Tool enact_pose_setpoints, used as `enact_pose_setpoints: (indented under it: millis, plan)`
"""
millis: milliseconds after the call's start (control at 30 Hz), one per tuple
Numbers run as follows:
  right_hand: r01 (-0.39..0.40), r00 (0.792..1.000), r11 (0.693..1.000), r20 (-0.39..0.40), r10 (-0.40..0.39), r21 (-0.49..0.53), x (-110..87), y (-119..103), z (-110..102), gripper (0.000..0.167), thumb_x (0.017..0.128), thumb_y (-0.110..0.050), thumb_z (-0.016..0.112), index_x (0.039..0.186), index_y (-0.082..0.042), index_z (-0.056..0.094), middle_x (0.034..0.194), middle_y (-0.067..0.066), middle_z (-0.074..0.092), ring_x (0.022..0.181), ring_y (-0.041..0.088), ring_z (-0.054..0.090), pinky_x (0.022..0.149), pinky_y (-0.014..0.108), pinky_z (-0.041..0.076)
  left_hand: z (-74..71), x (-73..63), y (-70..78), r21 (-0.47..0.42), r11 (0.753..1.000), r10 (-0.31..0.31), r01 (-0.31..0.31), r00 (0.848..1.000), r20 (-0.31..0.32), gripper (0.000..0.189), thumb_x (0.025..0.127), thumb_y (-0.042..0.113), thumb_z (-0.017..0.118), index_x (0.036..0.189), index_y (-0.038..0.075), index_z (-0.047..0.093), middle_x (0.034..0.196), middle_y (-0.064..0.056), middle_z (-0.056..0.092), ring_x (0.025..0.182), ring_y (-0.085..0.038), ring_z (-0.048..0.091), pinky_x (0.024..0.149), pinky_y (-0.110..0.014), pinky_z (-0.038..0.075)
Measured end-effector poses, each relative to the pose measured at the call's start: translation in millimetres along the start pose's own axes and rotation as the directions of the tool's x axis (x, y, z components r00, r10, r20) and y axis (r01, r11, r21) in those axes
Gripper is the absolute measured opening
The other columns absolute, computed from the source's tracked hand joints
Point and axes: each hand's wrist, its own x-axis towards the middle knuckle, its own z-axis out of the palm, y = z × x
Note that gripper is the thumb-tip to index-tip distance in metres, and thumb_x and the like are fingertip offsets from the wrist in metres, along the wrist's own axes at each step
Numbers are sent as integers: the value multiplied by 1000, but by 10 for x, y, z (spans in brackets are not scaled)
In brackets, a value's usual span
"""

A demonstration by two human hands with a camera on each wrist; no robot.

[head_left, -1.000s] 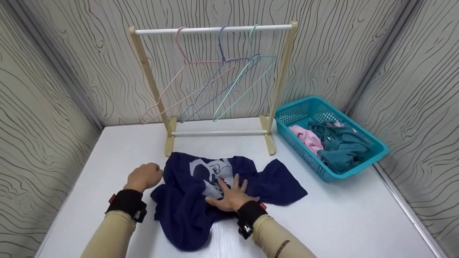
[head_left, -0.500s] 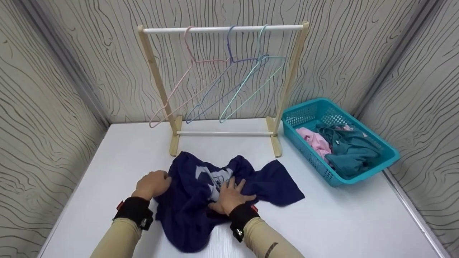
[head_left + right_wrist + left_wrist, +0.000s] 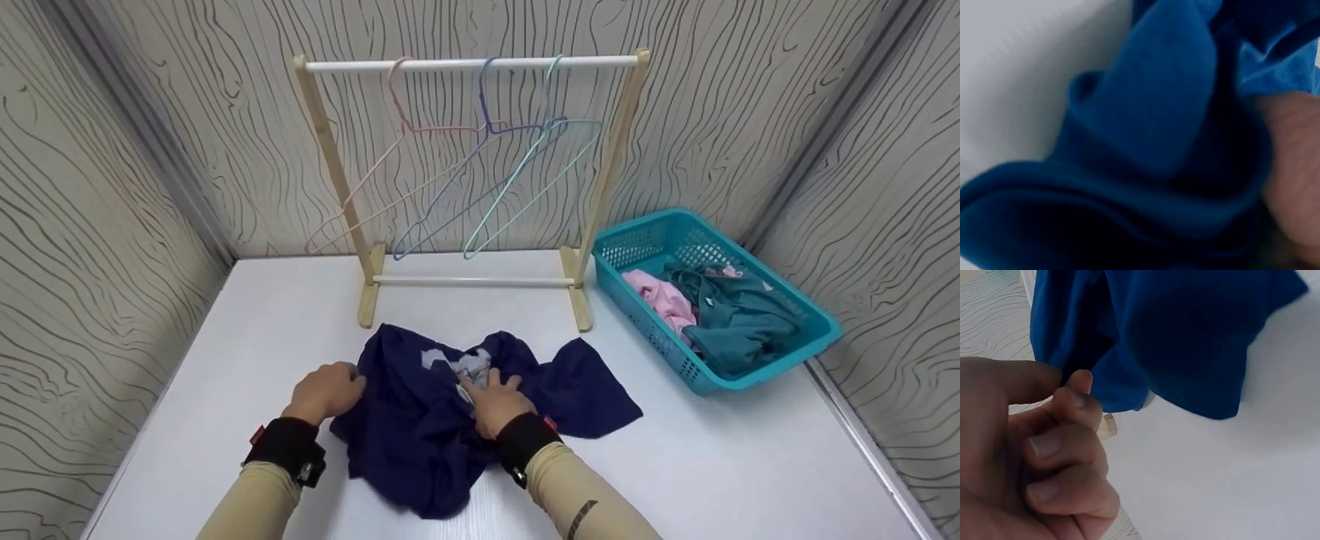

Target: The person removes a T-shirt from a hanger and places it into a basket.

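A crumpled navy shirt (image 3: 420,450) with a grey-white print lies on the white table in front of the rack, one flap spread to the right. My left hand (image 3: 328,390) pinches the shirt's left edge between thumb and forefinger; in the left wrist view, the other fingers of that hand (image 3: 1067,461) curl loosely beside the hanging cloth. On the middle of the shirt, near the print, rests my right hand (image 3: 500,405), fingers reaching forward, thumb hidden by folds. Bunched folds of the shirt (image 3: 1145,124) fill the right wrist view beside that hand.
Behind the shirt stands a wooden rack (image 3: 326,142) with a white bar. A pink hanger (image 3: 375,169), a purple hanger (image 3: 450,180) and a mint hanger (image 3: 517,176) hang from it. A teal basket (image 3: 645,307) at right holds a pink garment (image 3: 660,296) and a green garment (image 3: 739,315).
My left hand has moved right and taken the shirt's left edge. The shirt's left and lower parts have shifted right, covering more of the print. My right hand's spread fingers have drawn closer together.
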Motion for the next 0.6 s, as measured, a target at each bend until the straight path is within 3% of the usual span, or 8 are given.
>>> enact_pose_setpoints:
  millis: [133,367,600]
  plan:
    - [42,998,999,-54,-40,31,30,116,13,66,80,-6,72,138,-30,51,137,22,41,115,46,45,70,51,54,-6,-24,13,12,1000,12,-12,1000,-8,29,95,24,50,103,3,68,100,-16,69,86,-30,65,73,-48,50]
    - [94,985,982,-162,-67,167,112,508,149,38,79,3,68,114,-14,68,131,21,47,98,46,59,70,53,53,9,-52,82,18,999,33,-33,999,-9,28,95,23,50,103,3,68,98,-14,70,80,-26,63,71,-46,50]
    - [206,949,964,-274,-155,169,100,780,194,36,74,7,65,105,-10,71,109,18,62,96,36,64,79,51,53,42,-58,119,4,999,43,-43,999,-8,27,95,22,50,103,3,68,94,-11,69,78,-24,61,70,-44,50]
